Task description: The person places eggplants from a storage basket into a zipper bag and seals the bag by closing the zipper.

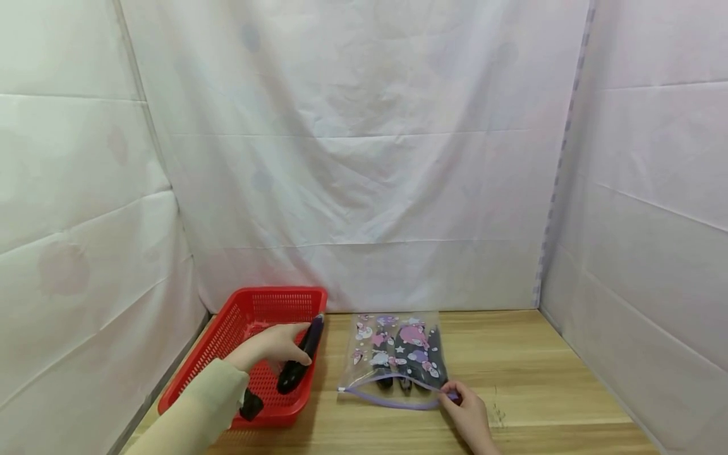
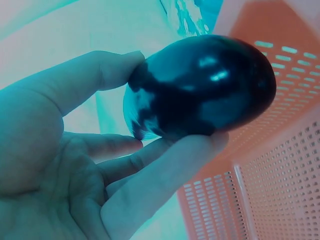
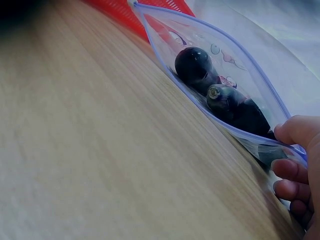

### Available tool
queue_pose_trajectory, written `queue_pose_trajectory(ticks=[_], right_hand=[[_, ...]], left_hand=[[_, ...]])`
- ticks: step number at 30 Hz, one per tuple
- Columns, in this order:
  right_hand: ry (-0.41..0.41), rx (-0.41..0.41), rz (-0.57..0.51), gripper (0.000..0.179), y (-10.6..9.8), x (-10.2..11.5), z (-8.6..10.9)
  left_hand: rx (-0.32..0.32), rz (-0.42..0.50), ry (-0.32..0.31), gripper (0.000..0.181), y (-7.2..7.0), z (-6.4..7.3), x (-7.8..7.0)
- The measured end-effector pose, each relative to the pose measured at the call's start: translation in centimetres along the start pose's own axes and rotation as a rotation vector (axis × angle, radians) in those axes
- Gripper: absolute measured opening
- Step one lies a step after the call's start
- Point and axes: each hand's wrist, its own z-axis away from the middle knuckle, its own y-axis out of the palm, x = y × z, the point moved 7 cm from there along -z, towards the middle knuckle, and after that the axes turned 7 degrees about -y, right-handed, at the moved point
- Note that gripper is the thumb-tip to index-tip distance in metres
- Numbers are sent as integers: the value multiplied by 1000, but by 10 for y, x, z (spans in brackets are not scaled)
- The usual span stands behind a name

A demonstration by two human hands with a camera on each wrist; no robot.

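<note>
My left hand [image 1: 277, 346] grips a dark, glossy eggplant [image 1: 301, 357] over the right side of the red basket [image 1: 239, 303]. In the left wrist view, thumb and fingers pinch the eggplant [image 2: 200, 87] from opposite sides. On the table lies a clear zip bag [image 1: 364, 373] printed with cartoon figures, its purple-edged mouth gaping toward me. Several eggplants [image 3: 194, 65] are inside it, one with its stem end [image 3: 214, 92] toward the opening. My right hand [image 1: 469, 411] pinches the right corner of the bag's mouth between thumb and fingers.
Under my left wrist, another dark piece [image 1: 250, 404] shows at the basket's near end. The wooden table [image 1: 529, 373] extends to the right of the bag. White cloth [image 1: 364, 189] hangs behind and on both sides. A white slider [image 1: 341, 389] sits at the bag's left corner.
</note>
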Motion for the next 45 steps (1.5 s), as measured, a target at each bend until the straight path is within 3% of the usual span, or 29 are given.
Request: queue_pose_trajectory(ticks=[16,26,40,45], right_hand=[[-13,-16,-3,10,-2,3,-1],[-14,-11,-16,10,1,1,1],[-18,-8,-13,11,-1,4,1],[-15,-29,-4,12,-1,2,1]], left_hand=[[7,-32,19,85,10,4,-14],[37,-20,31,85,21,11,-16],[120,-16,90,86,38,16,-28],[155,-12,139,86,46,19,-35]])
